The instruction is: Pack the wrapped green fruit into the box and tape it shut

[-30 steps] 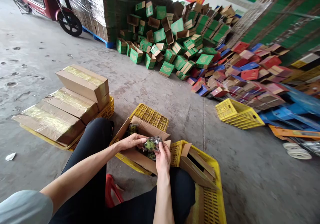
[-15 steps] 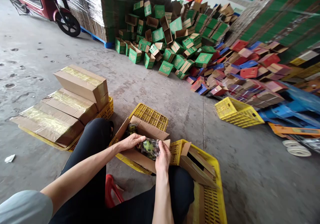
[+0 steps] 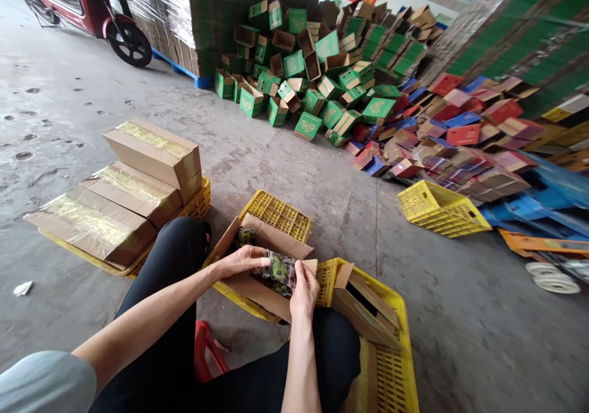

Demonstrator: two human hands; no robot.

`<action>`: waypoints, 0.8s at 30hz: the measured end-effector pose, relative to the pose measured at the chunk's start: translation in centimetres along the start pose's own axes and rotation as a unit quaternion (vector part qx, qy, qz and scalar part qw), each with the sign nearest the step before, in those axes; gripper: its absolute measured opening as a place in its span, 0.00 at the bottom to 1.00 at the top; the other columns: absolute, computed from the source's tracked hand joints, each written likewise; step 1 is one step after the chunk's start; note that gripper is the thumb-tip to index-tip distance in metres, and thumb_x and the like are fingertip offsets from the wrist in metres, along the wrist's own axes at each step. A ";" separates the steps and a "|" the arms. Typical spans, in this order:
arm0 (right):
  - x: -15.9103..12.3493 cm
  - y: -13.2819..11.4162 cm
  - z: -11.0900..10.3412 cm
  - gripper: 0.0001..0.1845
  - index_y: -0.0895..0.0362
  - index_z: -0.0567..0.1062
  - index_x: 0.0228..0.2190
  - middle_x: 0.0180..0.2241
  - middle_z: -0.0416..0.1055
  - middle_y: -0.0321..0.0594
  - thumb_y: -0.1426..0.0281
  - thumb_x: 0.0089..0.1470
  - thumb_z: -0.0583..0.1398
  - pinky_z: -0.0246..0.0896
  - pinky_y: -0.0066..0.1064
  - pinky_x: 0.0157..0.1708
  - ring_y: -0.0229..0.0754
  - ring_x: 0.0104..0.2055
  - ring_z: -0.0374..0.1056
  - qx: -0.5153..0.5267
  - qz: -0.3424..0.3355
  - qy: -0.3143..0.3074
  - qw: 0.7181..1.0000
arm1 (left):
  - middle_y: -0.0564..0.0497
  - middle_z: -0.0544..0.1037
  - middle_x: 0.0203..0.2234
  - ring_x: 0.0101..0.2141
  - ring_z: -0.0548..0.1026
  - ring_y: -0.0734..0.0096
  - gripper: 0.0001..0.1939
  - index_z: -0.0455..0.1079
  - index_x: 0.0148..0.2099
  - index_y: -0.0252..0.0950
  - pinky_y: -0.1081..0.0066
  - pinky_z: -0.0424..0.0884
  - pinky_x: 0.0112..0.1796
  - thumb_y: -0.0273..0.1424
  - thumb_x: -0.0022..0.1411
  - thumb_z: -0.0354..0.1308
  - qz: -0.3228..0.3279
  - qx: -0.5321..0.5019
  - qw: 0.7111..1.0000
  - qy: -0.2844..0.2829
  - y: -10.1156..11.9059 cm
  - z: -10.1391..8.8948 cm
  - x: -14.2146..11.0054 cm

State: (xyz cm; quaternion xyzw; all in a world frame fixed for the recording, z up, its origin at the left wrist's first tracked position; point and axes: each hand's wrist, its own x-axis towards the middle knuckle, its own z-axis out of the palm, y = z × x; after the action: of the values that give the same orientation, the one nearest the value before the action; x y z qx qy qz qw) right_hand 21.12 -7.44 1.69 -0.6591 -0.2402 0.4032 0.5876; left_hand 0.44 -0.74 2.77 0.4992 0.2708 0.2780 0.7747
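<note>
Between my two hands is a clear plastic packet (image 3: 280, 268) with a green, dark-spotted face; what it contains I cannot make out. My left hand (image 3: 245, 261) pinches its left end, thumb on top. The fingers of my right hand (image 3: 304, 285) are closed on its right end. Beneath the packet is an open cardboard box (image 3: 260, 291), its flaps spread, with more green-and-dark packets (image 3: 245, 236) partly visible inside. This box rests on a yellow plastic crate (image 3: 280, 215) in front of my knees.
Taped cartons (image 3: 99, 220) fill a yellow crate to the left. At my right knee, another yellow crate (image 3: 396, 370) holds an open carton (image 3: 363, 318). Farther off are heaped green boxes (image 3: 307, 126), red and blue boxes (image 3: 462, 135), a tipped crate (image 3: 442, 209) and a scooter (image 3: 87, 8).
The packet has turned slightly in my fingers and its face looks flatter. Both hands stay on its ends. The whole view has shifted a little.
</note>
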 end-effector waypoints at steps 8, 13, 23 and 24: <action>-0.7 -1.2 0.6 0.33 0.53 0.79 0.52 0.54 0.78 0.47 0.44 0.53 0.65 0.74 0.35 0.39 0.53 0.51 0.75 0.000 0.017 -0.032 0.999 | 0.47 0.81 0.34 0.33 0.78 0.68 0.27 0.77 0.40 0.31 0.68 0.75 0.40 0.49 0.50 0.77 -0.026 -0.076 0.993 0.087 -0.3 -0.1 0.1; -1.5 -1.9 1.1 0.40 0.44 0.68 0.65 0.68 0.64 0.44 0.54 0.53 0.69 0.76 0.38 0.44 0.53 0.57 0.73 0.001 -0.025 -0.132 0.991 | 0.50 0.80 0.29 0.28 0.78 0.73 0.27 0.74 0.37 0.32 0.70 0.75 0.37 0.50 0.51 0.76 -0.043 -0.113 0.983 0.137 -0.3 -0.8 0.3; -0.7 -1.1 0.7 0.19 0.52 0.81 0.45 0.53 0.79 0.44 0.58 0.53 0.67 0.74 0.39 0.47 0.51 0.51 0.76 -0.008 -0.043 -0.119 0.992 | 0.43 0.84 0.37 0.36 0.85 0.59 0.37 0.71 0.65 0.36 0.66 0.77 0.41 0.49 0.60 0.71 -0.065 -0.136 0.983 0.109 -0.8 -1.0 0.5; -0.6 -1.1 0.6 0.18 0.53 0.81 0.43 0.49 0.81 0.43 0.57 0.52 0.67 0.75 0.39 0.46 0.51 0.48 0.77 -0.010 -0.039 -0.110 0.993 | 0.42 0.84 0.36 0.36 0.85 0.59 0.35 0.73 0.63 0.34 0.66 0.77 0.41 0.49 0.61 0.70 -0.065 -0.144 0.982 0.100 -0.9 -1.0 0.5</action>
State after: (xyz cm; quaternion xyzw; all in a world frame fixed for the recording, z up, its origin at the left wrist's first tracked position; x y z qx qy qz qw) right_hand 20.46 -7.33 2.88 -0.6069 -0.3331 0.4477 0.5659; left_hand 0.28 -0.06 1.55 0.3334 0.3362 0.3119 0.8237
